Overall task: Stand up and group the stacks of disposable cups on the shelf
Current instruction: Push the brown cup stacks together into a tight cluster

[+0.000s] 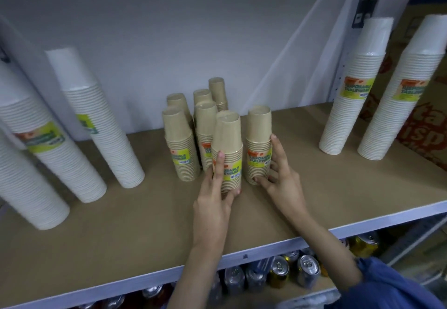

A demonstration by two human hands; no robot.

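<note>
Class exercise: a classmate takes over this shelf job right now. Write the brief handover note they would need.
Left hand grips the front brown stack. Right hand is on the brown stack beside it, fingers spread.
Seven brown stacks stand upright, clustered mid-shelf.
Tall white stacks stand upright, split: some at far left, two at far right.
Done: every stack visible is standing.
Left: close up the two front brown stacks; possibly bring the white stacks together.
</note>
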